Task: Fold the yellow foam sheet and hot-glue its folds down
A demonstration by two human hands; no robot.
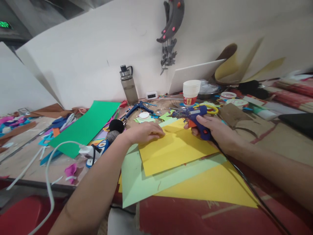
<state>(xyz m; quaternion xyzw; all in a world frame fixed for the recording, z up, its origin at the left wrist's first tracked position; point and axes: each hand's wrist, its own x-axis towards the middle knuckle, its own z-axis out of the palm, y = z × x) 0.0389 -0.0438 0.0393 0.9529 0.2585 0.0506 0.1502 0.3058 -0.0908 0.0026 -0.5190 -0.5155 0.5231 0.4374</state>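
In my right hand [215,130] is a blue hot glue gun [195,115] with an orange trigger. Its nozzle points left, over the far part of a yellow paper sheet [176,150]. At that sheet's upper left side my left hand [148,132] is closed, its fingers bent together against the paper; the fingertips are partly hidden. Faint creases run across the sheet. Beneath it lie a pale green sheet [141,189] and a larger yellow sheet [207,186]. The glue gun's black cord [241,174] trails down to the right.
A green sheet [90,125], black yarn ball [116,125] and white plug [89,151] lie to the left. Behind are a water bottle [129,86], another blue glue gun [137,108], stacked paper cups [190,93] and yellow-handled scissors [210,108]. Cardboard [233,116] lies right.
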